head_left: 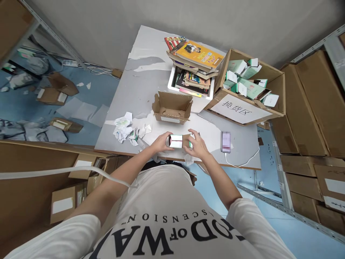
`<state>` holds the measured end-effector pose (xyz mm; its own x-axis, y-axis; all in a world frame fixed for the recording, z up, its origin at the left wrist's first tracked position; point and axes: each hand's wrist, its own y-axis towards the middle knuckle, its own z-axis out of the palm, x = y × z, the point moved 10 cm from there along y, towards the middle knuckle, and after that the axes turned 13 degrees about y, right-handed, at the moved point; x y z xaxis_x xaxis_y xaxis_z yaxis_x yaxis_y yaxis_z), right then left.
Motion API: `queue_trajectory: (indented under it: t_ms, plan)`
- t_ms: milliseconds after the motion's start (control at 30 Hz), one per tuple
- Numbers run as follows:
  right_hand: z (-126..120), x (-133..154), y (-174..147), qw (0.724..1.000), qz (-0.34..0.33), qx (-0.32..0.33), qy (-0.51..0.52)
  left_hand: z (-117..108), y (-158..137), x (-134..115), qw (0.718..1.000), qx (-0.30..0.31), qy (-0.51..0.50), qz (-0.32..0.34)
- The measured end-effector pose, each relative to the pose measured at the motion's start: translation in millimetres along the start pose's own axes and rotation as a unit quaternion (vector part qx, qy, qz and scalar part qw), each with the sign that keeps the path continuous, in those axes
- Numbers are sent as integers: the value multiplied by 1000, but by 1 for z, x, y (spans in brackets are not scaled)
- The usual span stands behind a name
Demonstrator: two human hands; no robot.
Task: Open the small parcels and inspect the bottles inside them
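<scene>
small box [176,141], white on the side facing up, held near the front edge of the surface [126,93], right before the wearer's shirt [161,194]. left hand [161,142] gripping its left end, thumb and fingers on opposite sides. right hand [196,144] closed around its right end, fingers curled at a brown cardboard part; a bit of green shows under them.

just beyond the box: open brown carton [174,100], walls ragged along the top. to the left, crumpled paper [123,127]. to the right, phone [225,141] lying flat, screen blurred out, white cable [242,166] plugged into its near end.

farther back: white bin [201,105] filled with books, magazines [201,54] stacked on top, orange cover uppermost. beside it, large carton [280,90] with a handwritten label [241,109], green-and-white boxes [252,86] jumbled inside.
</scene>
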<state>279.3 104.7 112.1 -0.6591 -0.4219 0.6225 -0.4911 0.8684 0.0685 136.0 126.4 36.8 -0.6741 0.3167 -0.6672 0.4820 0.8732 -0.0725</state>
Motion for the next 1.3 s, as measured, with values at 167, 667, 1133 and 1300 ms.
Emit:
queue_trajectory:
  t_ms: [167,667,1133,1300]
  plan:
    - [-14,10,-2,990,38,-29,-131,6,2,-7,1000,-6,-5,-2]
    - [25,21,-4,996,47,48,-51,11,9,-8,1000,-27,2,-8]
    - [36,16,-3,989,53,105,-89,12,6,-14,999,-38,-10,17]
    - [31,10,15,979,60,149,-123,17,4,-16,998,-40,-9,36]
